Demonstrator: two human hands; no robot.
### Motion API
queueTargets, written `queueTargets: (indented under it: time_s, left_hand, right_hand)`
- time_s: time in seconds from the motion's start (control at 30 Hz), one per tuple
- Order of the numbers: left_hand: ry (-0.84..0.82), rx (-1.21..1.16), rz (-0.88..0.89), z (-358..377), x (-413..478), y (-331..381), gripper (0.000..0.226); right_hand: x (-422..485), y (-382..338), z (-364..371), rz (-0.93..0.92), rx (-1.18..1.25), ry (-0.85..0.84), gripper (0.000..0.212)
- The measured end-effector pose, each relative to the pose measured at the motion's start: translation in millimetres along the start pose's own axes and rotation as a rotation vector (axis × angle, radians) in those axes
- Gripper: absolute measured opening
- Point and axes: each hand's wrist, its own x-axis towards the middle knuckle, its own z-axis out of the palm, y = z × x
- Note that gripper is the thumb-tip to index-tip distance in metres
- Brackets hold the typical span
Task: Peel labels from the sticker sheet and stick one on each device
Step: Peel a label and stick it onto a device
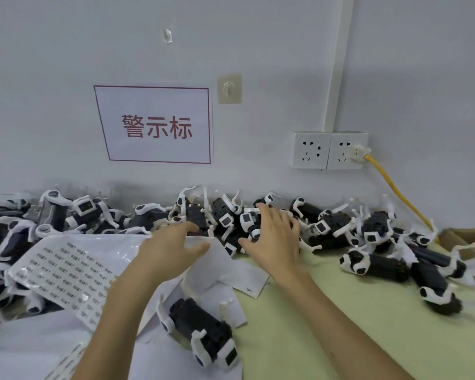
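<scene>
The print on the sticker sheet (66,270) at left centre is too small for me to read. My right hand (274,239) covers part of the pile of devices (373,229) at centre; whether its fingers grip one, I cannot tell. The cardboard box (466,234) is cut off at the right edge.

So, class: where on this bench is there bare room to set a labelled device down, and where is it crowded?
Bare green mat lies front right, between the white papers and the device heap. Crowded: the pile of devices along the wall, and the sticker sheet at left.
</scene>
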Motion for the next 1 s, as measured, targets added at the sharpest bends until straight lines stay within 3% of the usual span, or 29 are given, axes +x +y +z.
queueTargets:
  time_s: [0.13, 0.2, 0.3, 0.43, 0.6, 0.73, 0.83, 1.0]
  left_hand:
    - [-0.009, -0.012, 0.037, 0, -3, 5, 0.054]
    - [0.024, -0.034, 0.066, -2, -5, 8, 0.053]
    - [0.132, -0.089, 0.131, -5, -7, 12, 0.046]
    - [0.201, -0.344, 0.193, -3, -5, 20, 0.034]
    - [0.112, -0.762, 0.155, 7, -8, 35, 0.025]
    - [-0.02, -0.899, 0.133, 17, -9, 47, 0.041]
    - [-0.122, -0.926, 0.148, 23, -8, 56, 0.054]
    - [-0.216, -1.106, 0.129, 31, -6, 75, 0.058]
  right_hand:
    - [14, 2, 5, -0.02, -0.033, 0.086, 0.047]
    - [20, 7, -5, 0.013, 0.044, 0.159, 0.044]
    - [24, 16, -28, 0.068, 0.363, 0.273, 0.036]
    - [24, 28, -64, 0.096, 0.715, 0.311, 0.022]
    - [19, 33, -89, 0.237, 1.083, 0.128, 0.021]
    - [7, 30, -100, 0.259, 1.315, -0.157, 0.026]
    - [-2, 18, -104, 0.218, 1.338, -0.241, 0.031]
    - [-18, -3, -105, 0.07, 1.233, -0.215, 0.026]
